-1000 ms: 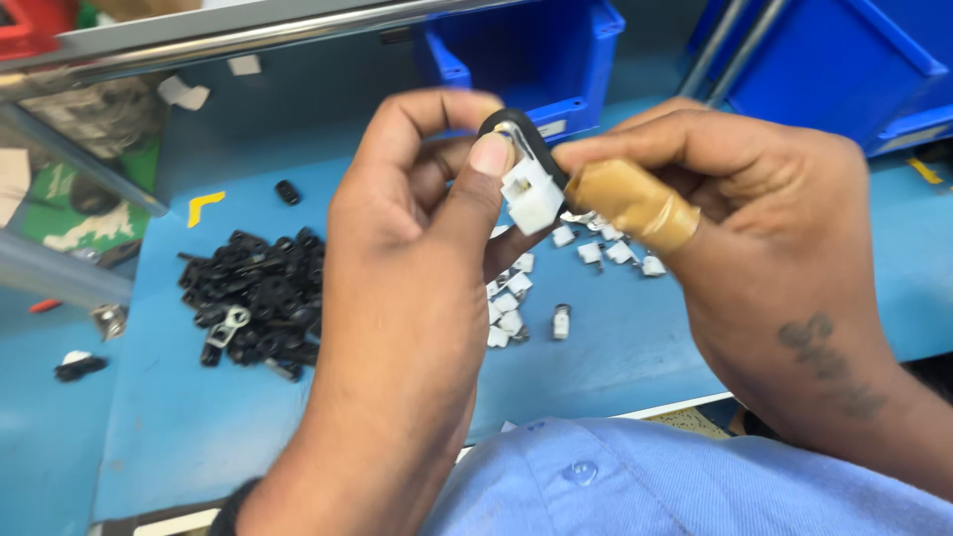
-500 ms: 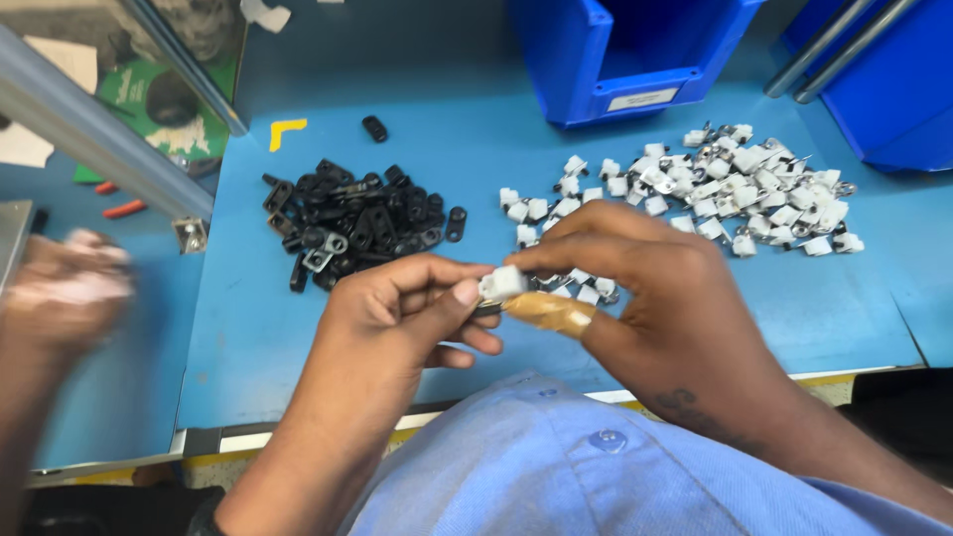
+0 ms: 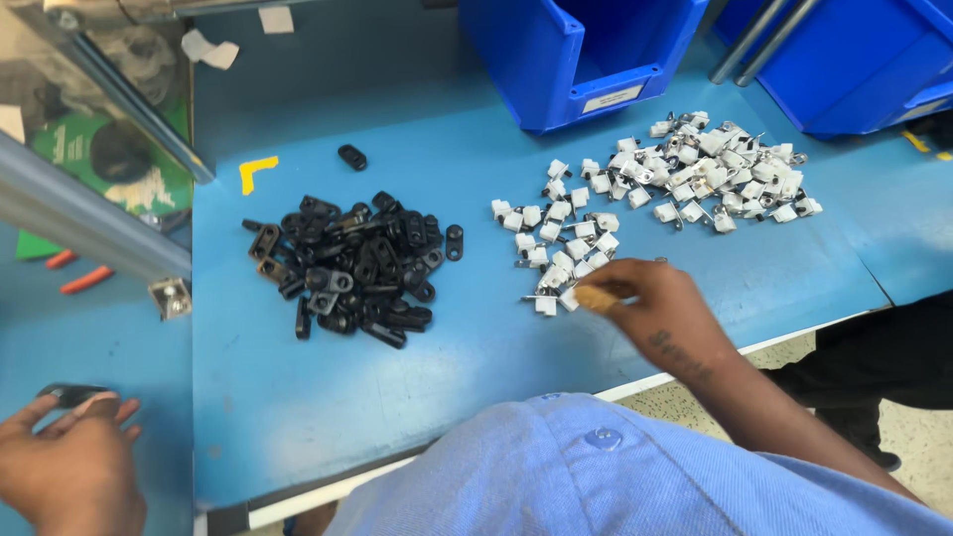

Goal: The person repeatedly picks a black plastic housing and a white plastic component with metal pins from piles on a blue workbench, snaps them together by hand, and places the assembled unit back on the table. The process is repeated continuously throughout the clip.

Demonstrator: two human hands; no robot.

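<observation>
- Head view: right hand [image 3: 650, 303] reaches into the near cluster of small white clips [image 3: 556, 248] on the blue desk [image 3: 476, 367]; its fingers pinch narrow on one white clip.
- Left hand [image 3: 69, 471] is at the lower left, fingers spread, a small dark piece [image 3: 69, 394] at the fingertips.
- Black clips [image 3: 352, 263] lie in a pile between both hands.
- Blue bins [image 3: 581, 55] stand behind.

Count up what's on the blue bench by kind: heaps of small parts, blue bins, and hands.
Heaps of black parts: 1
Heaps of white parts: 2
Blue bins: 2
Hands, left hand and right hand: 2
Total: 7
</observation>
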